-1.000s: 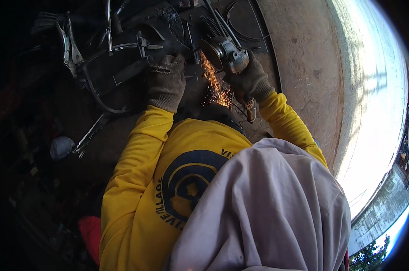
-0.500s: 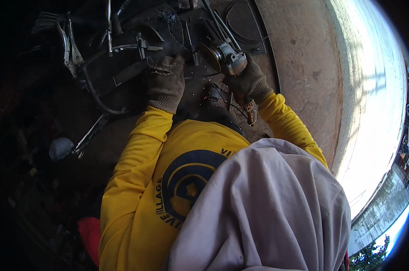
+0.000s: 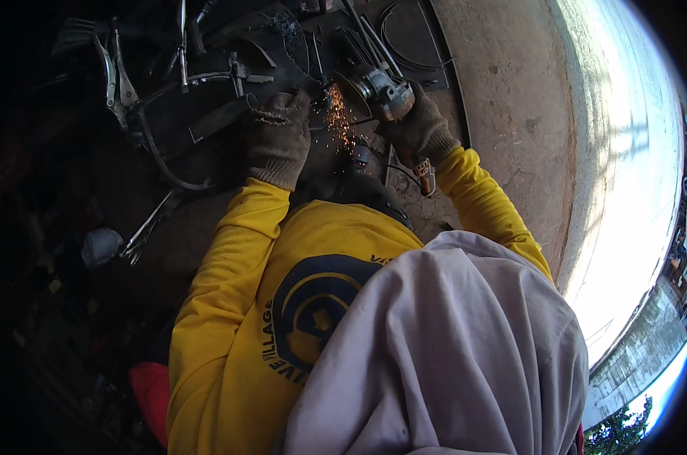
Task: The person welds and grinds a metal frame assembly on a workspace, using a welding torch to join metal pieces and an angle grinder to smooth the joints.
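Note:
My right hand, in a knitted brown work glove, is wrapped around an angle grinder with a silver head and an orange-black rear end. Its disc faces left, and orange sparks fall from beside it toward my feet. My left hand, in a matching worn glove, is closed to the left of the disc. Whatever it grips is hidden by the glove and shadow. A dark flat metal piece lies close to its left side. The spot where the disc meets metal cannot be made out.
Locking pliers are on a curved metal frame at the left. Thin rods and a coil of wire lie on the dark metal surface ahead. A brown floor spreads to the right.
The few faint sparks have grown into a dense orange stream. The grinder's rear end has swung slightly up and to the right with my right hand. My left hand stays put.

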`<action>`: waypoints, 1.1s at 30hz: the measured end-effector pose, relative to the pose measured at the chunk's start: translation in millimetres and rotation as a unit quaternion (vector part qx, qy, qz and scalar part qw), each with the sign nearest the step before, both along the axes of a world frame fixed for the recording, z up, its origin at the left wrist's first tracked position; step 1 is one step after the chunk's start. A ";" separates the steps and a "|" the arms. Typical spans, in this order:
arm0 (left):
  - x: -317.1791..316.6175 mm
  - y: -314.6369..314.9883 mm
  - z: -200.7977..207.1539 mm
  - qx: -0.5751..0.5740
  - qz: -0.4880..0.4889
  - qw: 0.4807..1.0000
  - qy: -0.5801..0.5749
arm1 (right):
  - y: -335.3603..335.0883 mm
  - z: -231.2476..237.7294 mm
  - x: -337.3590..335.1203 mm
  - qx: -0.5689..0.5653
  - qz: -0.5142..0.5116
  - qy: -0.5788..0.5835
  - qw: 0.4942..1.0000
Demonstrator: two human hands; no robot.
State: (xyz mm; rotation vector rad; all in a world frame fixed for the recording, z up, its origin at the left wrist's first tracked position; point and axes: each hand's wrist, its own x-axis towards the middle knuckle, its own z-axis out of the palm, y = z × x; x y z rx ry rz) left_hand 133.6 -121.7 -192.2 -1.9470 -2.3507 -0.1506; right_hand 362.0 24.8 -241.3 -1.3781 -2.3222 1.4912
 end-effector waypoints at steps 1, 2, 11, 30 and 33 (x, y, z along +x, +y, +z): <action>-1.2 -0.8 -0.7 0.000 0.000 1.000 0.001 | 0.9 -1.5 -1.2 0.009 0.007 0.001 1.000; -2.9 -2.1 -3.1 0.013 -0.004 1.000 -0.006 | 3.8 -2.2 -1.4 0.009 0.007 0.002 1.000; -4.4 -2.4 4.6 -0.019 -0.001 0.999 -0.049 | 1.6 14.0 9.5 -0.007 -0.015 -0.006 1.000; -82.1 -3.9 90.8 0.236 0.065 0.167 -0.955 | -25.2 -3.9 37.8 0.035 -0.186 0.147 0.971; -81.1 -0.4 94.4 0.254 0.098 0.173 -0.947 | -28.6 -9.7 37.8 -0.022 -0.206 0.208 0.956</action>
